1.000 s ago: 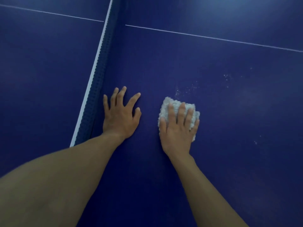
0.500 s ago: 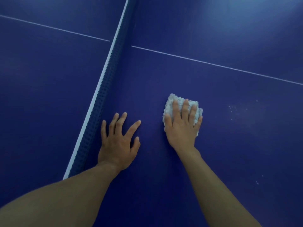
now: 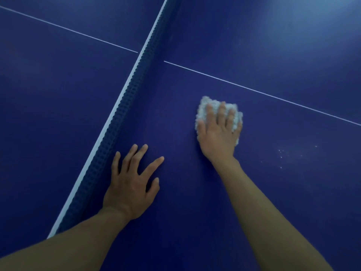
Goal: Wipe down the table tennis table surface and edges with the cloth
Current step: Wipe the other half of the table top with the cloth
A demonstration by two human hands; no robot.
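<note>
The right hand (image 3: 218, 133) lies palm down on the cloth (image 3: 208, 103), its fingers fairly straight and close together, pressing the cloth flat against the table tennis table (image 3: 273, 202). The left hand (image 3: 130, 188) rests flat on the bare surface nearer the body, fingers fanned wide and thumb out to the side, holding nothing.

The cloth is a small, pale, nubby wad. It shows beyond the right fingertips and along both sides of the hand, and the palm covers the rest of it. The fingertips and the cloth's far edge are a little blurred, so I cannot tell whether the fingers curl into the fabric at all or only lie on it. The cloth sits on the half of the table to the right of the net (image 3: 125, 118), apart from the net and just short of the thin white centre line (image 3: 254, 89) that crosses the surface beyond it.

The left hand is just beside the net's foot, its little finger closest to the mesh. The net runs from the lower left to the top middle of the view, dark mesh with a white band along its top. To the right of the right wrist, a scatter of small white specks (image 3: 281, 156) lies on the dark blue surface. A soft patch of reflected light (image 3: 312, 22) shows at the upper right.
</note>
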